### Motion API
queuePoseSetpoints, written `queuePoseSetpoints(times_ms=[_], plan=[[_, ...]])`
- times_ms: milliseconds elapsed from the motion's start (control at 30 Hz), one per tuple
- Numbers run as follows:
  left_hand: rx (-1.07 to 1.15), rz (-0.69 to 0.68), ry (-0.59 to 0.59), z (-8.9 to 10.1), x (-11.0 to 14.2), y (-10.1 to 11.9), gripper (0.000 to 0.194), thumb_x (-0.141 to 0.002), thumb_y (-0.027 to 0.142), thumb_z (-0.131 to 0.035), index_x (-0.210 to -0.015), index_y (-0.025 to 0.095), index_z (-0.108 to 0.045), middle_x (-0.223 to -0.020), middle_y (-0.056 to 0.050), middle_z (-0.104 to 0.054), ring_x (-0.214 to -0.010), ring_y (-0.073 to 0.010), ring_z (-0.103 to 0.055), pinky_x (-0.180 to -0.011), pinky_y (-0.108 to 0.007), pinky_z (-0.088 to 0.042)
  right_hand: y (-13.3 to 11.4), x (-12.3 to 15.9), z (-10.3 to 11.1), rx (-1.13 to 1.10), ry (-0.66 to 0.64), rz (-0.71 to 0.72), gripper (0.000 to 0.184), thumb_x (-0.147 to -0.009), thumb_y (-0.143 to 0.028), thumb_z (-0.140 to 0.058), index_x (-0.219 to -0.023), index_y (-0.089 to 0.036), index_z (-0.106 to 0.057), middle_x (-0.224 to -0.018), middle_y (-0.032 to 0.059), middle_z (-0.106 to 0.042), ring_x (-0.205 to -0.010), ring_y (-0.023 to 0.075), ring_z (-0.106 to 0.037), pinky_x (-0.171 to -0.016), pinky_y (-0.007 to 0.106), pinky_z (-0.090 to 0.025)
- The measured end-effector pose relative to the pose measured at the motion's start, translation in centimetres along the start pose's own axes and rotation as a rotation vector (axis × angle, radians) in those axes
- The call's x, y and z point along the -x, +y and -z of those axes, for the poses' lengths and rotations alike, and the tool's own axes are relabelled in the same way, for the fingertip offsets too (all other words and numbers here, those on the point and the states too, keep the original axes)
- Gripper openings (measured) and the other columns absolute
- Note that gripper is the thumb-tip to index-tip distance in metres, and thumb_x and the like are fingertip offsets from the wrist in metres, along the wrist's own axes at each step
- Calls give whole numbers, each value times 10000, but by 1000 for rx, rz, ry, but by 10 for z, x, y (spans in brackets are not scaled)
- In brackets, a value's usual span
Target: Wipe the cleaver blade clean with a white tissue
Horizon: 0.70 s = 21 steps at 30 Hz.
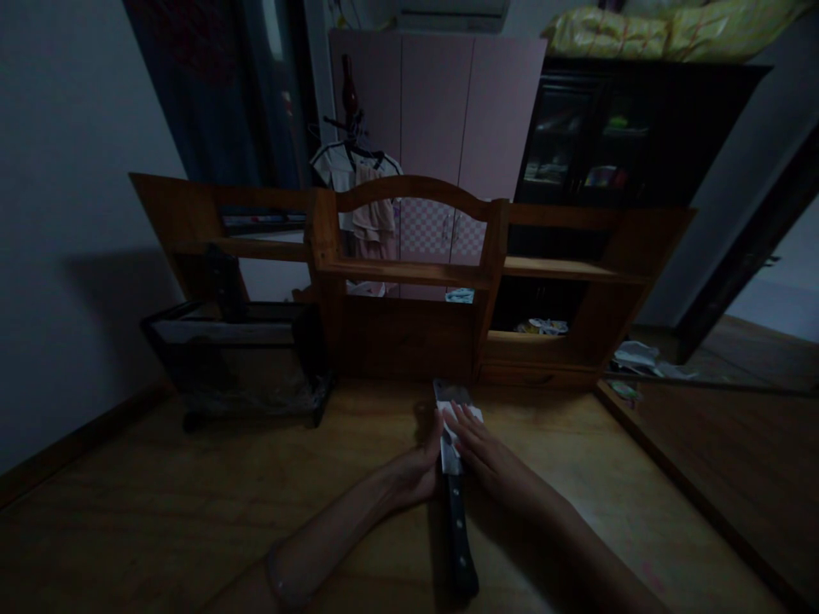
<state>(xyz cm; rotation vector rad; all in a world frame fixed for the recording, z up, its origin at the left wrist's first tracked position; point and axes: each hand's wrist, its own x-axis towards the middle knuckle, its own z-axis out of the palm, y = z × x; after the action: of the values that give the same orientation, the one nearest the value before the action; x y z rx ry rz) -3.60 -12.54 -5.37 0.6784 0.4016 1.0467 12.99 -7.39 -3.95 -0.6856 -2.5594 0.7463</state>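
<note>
A large knife (458, 520) with a black handle lies on the wooden desk (192, 512), blade pointing away from me. My left hand (422, 467) rests against the left side of the blade, fingers curled near it. My right hand (481, 448) lies flat over the blade, fingers stretched out and pressing a small white cloth or tissue (461, 418) onto the metal. The blade tip (443, 390) shows beyond the cloth. The room is dim.
A wooden shelf unit (409, 273) stands along the desk's back edge. A black wire rack (236, 358) sits at the back left. A pink wardrobe (441, 128), hanging clothes and a dark glass cabinet (601, 136) lie behind. The desk's right edge (671, 486) drops to the floor.
</note>
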Motion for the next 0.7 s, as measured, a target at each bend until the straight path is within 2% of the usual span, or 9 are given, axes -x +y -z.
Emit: queuePoseSetpoints(times_ms=[100, 200, 400, 533, 700], plan=[[27, 8, 13, -4, 1, 2, 756, -867, 700, -341, -1260, 92, -561, -1191, -169, -636, -1233, -272, -521, -1104, -419, -307, -4, -2, 4, -88, -63, 88, 483, -1009, -291, -325, -1476, -372, -233, -1579, -40, -126, -1460, 209, -60, -1182, 526, -107], [66, 40, 14, -6, 2, 4, 796, -851, 726, -328, -1236, 70, -561, -1162, -181, -642, -1186, -279, -555, -1093, -415, -317, -7, -4, 7, -170, -105, 117, 474, -986, -207, -367, -1428, -379, -347, -1563, -45, -180, -1453, 219, -105, -1167, 553, -141], [127, 85, 29, -5, 1, 4, 826, -827, 755, -337, -1179, 43, -562, -1100, -202, -648, -1095, -284, -606, -1052, -410, -367, -10, -3, 18, -302, -160, 145, 380, -982, -222, -412, -1313, -381, -509, -1510, -57, -310, -1425, 193, -220, -1172, 496, -180], [169, 77, 60, -2, 1, 3, 772, -829, 740, -374, -1141, 61, -570, -1052, -194, -662, -1054, -293, -625, -1031, -427, -390, -16, -2, 22, -277, -180, 165, 381, -968, -193, -429, -1296, -360, -530, -1493, -34, -353, -1415, 205, -256, -1166, 501, -202], [271, 33, 100, 5, -3, -2, 693, -838, 709, -427, -1057, 77, -609, -1033, -163, -667, -1024, -264, -631, -1049, -401, -387, -28, 0, 21, -169, -151, 170, 441, -932, -145, -440, -1304, -367, -526, -1512, -23, -318, -1427, 250, -224, -1149, 560, -212]])
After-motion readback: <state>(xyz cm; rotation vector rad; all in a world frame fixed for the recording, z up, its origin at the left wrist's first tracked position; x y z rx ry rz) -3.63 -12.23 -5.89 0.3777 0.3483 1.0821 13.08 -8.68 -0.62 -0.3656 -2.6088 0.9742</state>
